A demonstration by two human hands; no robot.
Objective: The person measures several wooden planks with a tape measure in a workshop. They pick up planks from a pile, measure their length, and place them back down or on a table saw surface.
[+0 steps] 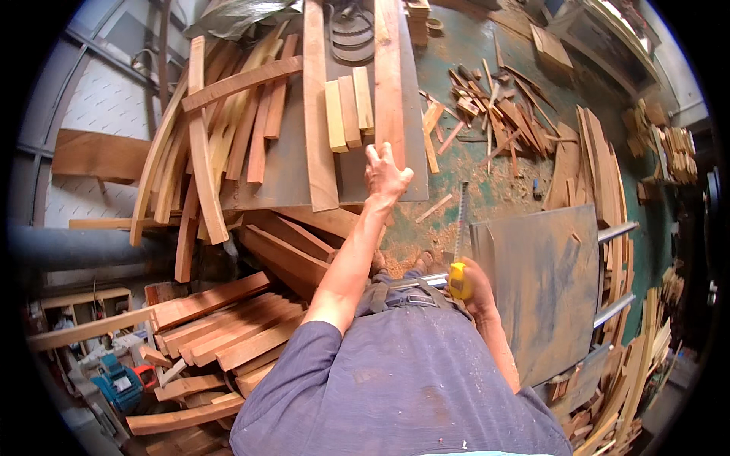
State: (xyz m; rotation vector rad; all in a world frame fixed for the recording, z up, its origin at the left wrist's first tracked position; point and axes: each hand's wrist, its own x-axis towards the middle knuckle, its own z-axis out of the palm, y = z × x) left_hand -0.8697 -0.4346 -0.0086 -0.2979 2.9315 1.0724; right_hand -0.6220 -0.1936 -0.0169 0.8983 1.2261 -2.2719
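My left hand (388,175) is stretched forward, its fingers closed round the near end of a long reddish wooden board (387,72) that lies on a grey table (266,178). In my right hand (477,289), close to my waist, is a yellow tape measure (458,281). Its blade (461,216) sticks out away from me, with the tip apart from any wood. Left of the gripped board lie three short pale blocks (349,110) and a second long board (318,114). Above the blocks sits a coiled band-like metal piece (352,38).
Long curved wood strips (217,129) crowd the table's left side. Stacked offcuts (239,334) and a blue motor (118,382) are at lower left. A dusty metal machine table (536,289) on rails stands to my right. Scrap wood (494,106) and sawdust cover parts of the green floor.
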